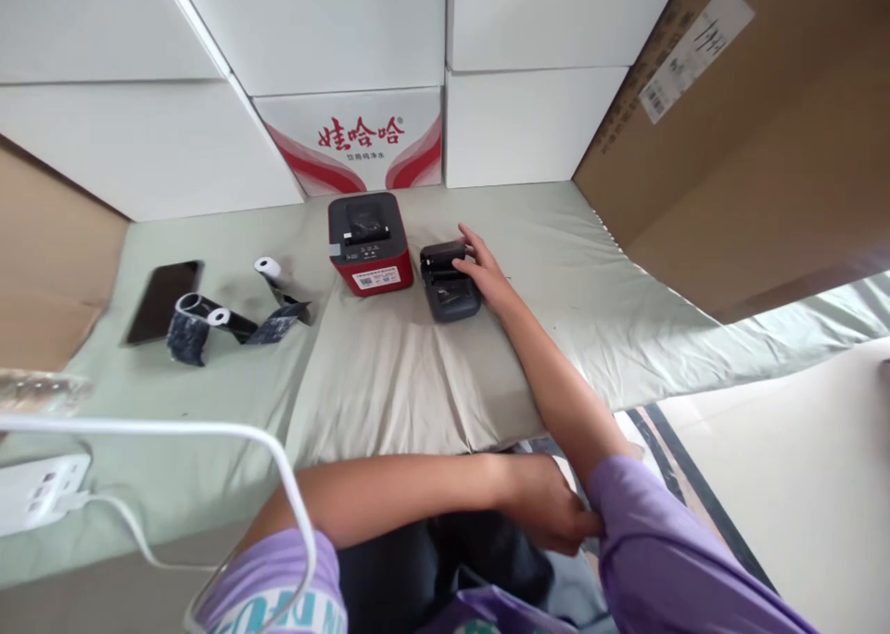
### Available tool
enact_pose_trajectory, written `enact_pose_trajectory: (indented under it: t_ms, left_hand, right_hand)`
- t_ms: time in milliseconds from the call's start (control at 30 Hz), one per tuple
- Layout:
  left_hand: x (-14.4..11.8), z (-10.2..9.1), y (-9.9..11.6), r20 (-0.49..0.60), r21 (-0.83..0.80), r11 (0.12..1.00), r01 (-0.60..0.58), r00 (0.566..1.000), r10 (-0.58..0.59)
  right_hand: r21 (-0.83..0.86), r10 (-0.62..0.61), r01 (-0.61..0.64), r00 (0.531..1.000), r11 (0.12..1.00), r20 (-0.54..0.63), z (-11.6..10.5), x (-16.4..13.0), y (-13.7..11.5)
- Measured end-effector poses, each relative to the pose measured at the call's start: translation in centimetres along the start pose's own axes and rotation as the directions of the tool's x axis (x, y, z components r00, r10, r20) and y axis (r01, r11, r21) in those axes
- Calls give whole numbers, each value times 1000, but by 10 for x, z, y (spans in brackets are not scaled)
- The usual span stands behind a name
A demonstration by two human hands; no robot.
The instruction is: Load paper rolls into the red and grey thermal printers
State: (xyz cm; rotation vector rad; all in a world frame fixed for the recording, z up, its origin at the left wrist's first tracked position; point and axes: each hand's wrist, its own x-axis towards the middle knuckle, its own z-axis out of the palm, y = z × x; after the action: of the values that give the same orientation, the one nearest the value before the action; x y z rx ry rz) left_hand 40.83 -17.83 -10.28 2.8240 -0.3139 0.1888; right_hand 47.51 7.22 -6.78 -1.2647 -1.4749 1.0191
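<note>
The small black printer [447,282] sits on the pale cloth [389,374] that covers the table, just right of the red printer [369,243], the two nearly side by side. Our right hand [483,268] reaches out to it and rests against its right side, fingers loosely spread over its upper edge, touching rather than clamping it. Our left hand [549,509] lies down by our lap at the near table edge, curled against the purple sleeve [660,551] of the right arm; we cannot tell whether it grips anything.

To the left, well apart from the printers, lie two paper rolls [268,268] with dark strips [229,323] trailing from them, and beyond those a black phone [161,298]. A white power strip [42,490] and its white cable [209,430] cross the near left corner. White boxes [348,143] stand stacked behind the table, with a large cardboard box [751,133] leaning at the right. Nothing lies between our right hand and the black printer.
</note>
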Motion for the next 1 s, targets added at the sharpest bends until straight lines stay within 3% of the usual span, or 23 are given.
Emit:
enact_pose_trajectory:
  t_ms: [100, 167, 300, 367, 533, 733, 867, 1000]
  left_hand:
    - [-3, 29, 1, 174, -101, 995, -13, 984, 31]
    - [-9, 39, -1, 242, -145, 989, 42, 970, -5]
    - [-12, 48, 1, 198, -144, 985, 99, 978, -69]
    - [-11, 52, 4, 149, -128, 988, 90, 986, -70]
    - [-10, 61, 6, 53, -56, 995, 83, 995, -80]
    - [-11, 48, 8, 114, -17, 998, 63, 992, -61]
    - [-16, 37, 7, 88, -20, 1000, 6, 996, -4]
    - [-18, 32, 6, 84, -25, 1000, -12, 996, 14]
  right_hand:
    - [-60, -56, 58, 998, 997, 24, 2, 0, 2]
    - [-57, -74, 75, 997, 996, 6, 5, 1, 5]
    - [-74, -19, 6, 986, 997, -168, 10, 2, 6]
    - [-142, -48, 19, 977, 990, -208, 10, 1, 5]
    - [-379, -88, 52, 993, 924, -79, 5, -3, -1]
    - [-611, 13, 19, 999, 792, 48, -3, -2, -18]
    - [-769, 152, 48, 971, 637, 186, -6, 10, -46]
    - [-859, 148, 166, 952, 484, 267, -1, 12, -67]
